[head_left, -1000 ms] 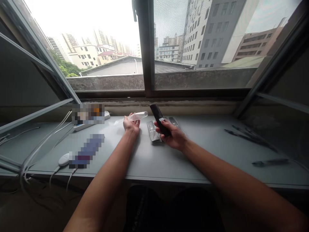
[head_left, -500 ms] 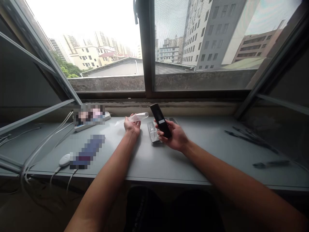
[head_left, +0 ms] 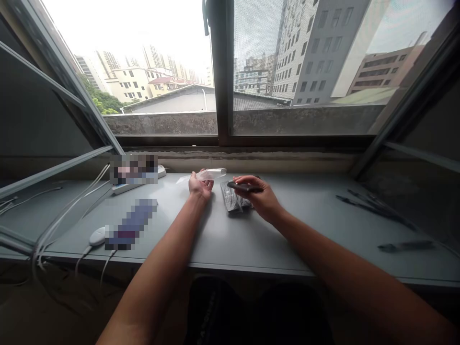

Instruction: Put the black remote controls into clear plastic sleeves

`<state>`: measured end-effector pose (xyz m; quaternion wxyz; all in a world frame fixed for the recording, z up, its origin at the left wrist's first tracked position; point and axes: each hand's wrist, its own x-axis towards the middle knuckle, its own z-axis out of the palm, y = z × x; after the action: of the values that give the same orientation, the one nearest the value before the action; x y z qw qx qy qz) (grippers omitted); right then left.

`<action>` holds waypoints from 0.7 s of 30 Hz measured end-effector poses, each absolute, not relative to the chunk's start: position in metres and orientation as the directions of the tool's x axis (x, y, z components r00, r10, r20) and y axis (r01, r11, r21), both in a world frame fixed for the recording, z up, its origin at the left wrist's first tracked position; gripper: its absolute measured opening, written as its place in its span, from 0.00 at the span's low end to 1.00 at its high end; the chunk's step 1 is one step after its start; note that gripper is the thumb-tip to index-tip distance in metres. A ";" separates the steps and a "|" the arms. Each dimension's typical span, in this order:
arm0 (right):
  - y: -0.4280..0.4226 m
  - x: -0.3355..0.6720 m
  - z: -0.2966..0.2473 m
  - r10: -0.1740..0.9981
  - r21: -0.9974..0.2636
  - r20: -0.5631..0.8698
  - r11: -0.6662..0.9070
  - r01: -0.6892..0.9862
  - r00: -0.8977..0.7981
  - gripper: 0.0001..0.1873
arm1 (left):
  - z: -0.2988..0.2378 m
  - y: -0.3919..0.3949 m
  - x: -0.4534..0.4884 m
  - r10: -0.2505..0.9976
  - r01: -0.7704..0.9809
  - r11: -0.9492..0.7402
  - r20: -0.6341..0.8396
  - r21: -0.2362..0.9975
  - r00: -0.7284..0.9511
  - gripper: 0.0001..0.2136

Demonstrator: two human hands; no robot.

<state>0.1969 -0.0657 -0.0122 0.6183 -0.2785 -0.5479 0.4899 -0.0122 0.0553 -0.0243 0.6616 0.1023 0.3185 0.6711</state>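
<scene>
A translucent plastic sleeve [head_left: 215, 174] lies across my left hand [head_left: 201, 186], held between the thumb and curled fingers, its open end pointing right. Above the desk, my right hand [head_left: 264, 196] grips a flat black slab [head_left: 241, 186] by its side. The slab is seen nearly edge-on, so its faces are mostly hidden. Just below and left of it, a dark box with crinkled clear plastic in it [head_left: 233, 201] rests on the desk. My right hand covers part of what lies behind it.
A white power strip [head_left: 138, 184] with blurred items stands at the back left of the desk [head_left: 223, 244]. A pixelated blue item [head_left: 131, 225] and a white round charger [head_left: 97, 236] lie nearer. Black cables [head_left: 373, 208] lie right. A window frame [head_left: 224, 96] rises behind.
My right hand has turned the black slab from upright, with its white label showing, to nearly flat and edge-on. My left hand keeps its hold on the sleeve; the view has shifted slightly.
</scene>
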 end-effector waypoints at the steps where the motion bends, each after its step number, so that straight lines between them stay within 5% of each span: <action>1: -0.066 0.197 -0.012 0.886 -0.869 0.456 0.421 -0.261 -0.088 0.14 | -0.024 0.055 -0.012 0.952 -0.823 0.080 -0.287 0.562 -0.104 0.22; 5: -0.067 0.199 -0.015 0.818 -0.826 0.558 0.534 -0.178 -0.136 0.12 | -0.022 0.054 -0.012 0.949 -0.819 0.087 -0.296 0.567 -0.105 0.22; 13: -0.068 0.197 -0.014 0.834 -0.846 0.530 0.507 -0.162 -0.158 0.12 | -0.021 0.053 -0.012 0.948 -0.815 0.084 -0.299 0.573 -0.112 0.22; 21: -0.072 0.192 -0.011 0.952 -0.925 0.225 0.141 -0.353 -0.210 0.18 | -0.023 0.054 -0.011 0.949 -0.808 0.091 -0.296 0.582 -0.107 0.22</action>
<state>0.1924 -0.0724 -0.0111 0.5562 -0.2929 -0.5109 0.5864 -0.0112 0.0543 -0.0229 0.6598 0.1063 0.3317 0.6659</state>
